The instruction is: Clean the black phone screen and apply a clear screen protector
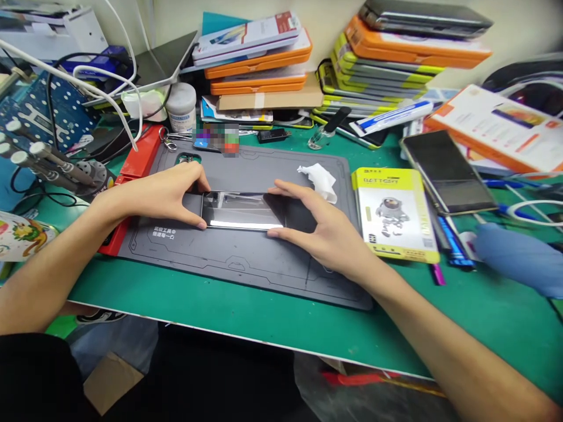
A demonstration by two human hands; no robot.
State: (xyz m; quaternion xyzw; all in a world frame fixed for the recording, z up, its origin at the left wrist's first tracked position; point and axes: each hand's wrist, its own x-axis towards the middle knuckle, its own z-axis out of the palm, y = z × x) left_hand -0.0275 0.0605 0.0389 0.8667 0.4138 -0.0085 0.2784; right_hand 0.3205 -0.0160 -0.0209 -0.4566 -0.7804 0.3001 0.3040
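Observation:
A dark, glossy smartphone (241,210) lies sideways on the grey work mat (246,264), its screen reflecting bright light. My left hand (171,190) grips the phone's left end between thumb and fingers. At the other end, my right hand (329,231) spans the phone's long edges, thumb on the near one and fingers on the far one. Its palm hides part of that end. Behind my right hand sits a crumpled white tissue (321,180) on the mat.
A yellow battery box (393,214) and another phone (448,170) lie at the right, near a blue air blower (519,258). Stacked orange boxes (259,67) line the back. At the left are a red tray (143,152), screwdrivers (48,158) and a white jar (181,108).

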